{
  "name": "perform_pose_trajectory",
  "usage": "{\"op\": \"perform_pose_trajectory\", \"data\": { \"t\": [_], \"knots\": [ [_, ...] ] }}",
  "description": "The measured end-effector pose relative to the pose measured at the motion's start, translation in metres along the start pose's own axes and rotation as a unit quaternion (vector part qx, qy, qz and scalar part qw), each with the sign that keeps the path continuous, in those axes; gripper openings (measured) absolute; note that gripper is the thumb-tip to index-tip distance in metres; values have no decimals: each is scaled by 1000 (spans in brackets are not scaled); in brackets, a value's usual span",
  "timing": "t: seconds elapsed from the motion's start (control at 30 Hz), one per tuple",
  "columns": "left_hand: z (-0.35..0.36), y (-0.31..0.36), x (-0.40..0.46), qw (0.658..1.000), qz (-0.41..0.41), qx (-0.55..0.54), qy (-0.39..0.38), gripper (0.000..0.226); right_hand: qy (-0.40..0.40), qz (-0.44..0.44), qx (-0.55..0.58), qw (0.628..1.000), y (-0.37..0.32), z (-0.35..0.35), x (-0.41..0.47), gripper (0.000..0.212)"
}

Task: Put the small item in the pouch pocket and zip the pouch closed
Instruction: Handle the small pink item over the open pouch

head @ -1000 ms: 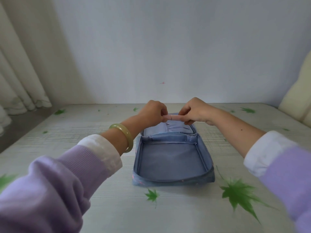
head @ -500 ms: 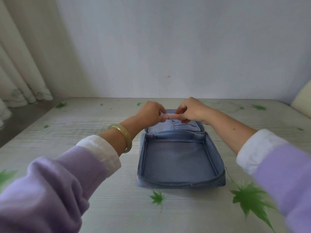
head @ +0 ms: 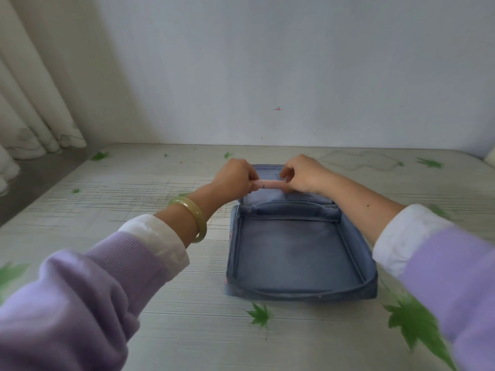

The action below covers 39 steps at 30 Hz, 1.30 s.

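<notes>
A blue fabric pouch (head: 300,253) lies unzipped and spread flat on the mat, its near half empty. The far half carries a pale gathered pocket (head: 267,197). A small pink tube (head: 268,184) with a silver band is held level above that pocket. My left hand (head: 235,179) grips the tube's left end and my right hand (head: 305,174) grips its right end. The tube's ends are hidden in my fingers. The zipper pull is not visible.
The pouch rests on a pale woven mat (head: 134,199) printed with green leaves. A grey wall (head: 267,76) rises just behind it. Curtains (head: 32,103) hang at the left, and a cream cushion edge (head: 491,158) shows at the far right.
The view has shifted, so the pouch and my hands sit further right in frame. Both hands still hold the pink tube over the pocket; more of the tube shows between them now.
</notes>
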State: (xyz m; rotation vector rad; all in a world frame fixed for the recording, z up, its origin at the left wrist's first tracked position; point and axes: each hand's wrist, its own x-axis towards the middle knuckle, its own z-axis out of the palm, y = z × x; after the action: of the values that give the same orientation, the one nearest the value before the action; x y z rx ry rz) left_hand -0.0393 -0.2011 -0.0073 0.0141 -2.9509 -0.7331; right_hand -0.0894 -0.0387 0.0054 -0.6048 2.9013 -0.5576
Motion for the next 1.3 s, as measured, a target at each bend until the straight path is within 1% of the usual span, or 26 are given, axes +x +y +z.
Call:
{"op": "perform_pose_trajectory", "data": {
  "t": [0.1, 0.17, 0.3, 0.43, 0.6, 0.73, 0.8, 0.87, 0.9, 1.03, 1.3],
  "knots": [
    [-2, -6, -1, 1000, -9, 3, 8, 15, 29, 9, -11, 999, -2, 3, 4, 22],
    [-3, -9, -2, 1000, -13, 4, 7, 16, 30, 23, -18, 999, -5, 6, 6, 19],
    [-5, -13, -3, 1000, -17, 13, 2, 16, 18, 53, -52, 997, -12, 8, 3, 25],
    [-5, -14, -3, 1000, -19, 17, -3, 16, 16, 63, -78, 995, -14, 10, 0, 38],
    [-3, -12, -3, 999, -14, 28, -10, 18, 9, 66, -86, 994, -14, 11, 0, 31],
    [-2, -10, -2, 999, -12, 43, -14, 18, 19, 68, -69, 995, -13, 16, 3, 30],
    [-1, -8, -2, 999, -10, 47, -17, 19, 21, 65, -60, 996, -13, 17, 5, 24],
    [2, -6, -2, 999, -8, 45, -19, 21, 27, 60, -59, 996, -14, 17, 6, 8],
    [2, -4, -1, 999, -7, 43, -20, 22, 31, 57, -59, 996, -14, 17, 6, 4],
    [5, 1, 0, 999, -1, 35, -21, 23, 37, 52, -57, 996, -15, 17, 5, 9],
    [10, 9, 0, 998, 17, 58, -32, 22, 44, 41, -51, 997, -15, 16, 5, 17]
  ]
}}
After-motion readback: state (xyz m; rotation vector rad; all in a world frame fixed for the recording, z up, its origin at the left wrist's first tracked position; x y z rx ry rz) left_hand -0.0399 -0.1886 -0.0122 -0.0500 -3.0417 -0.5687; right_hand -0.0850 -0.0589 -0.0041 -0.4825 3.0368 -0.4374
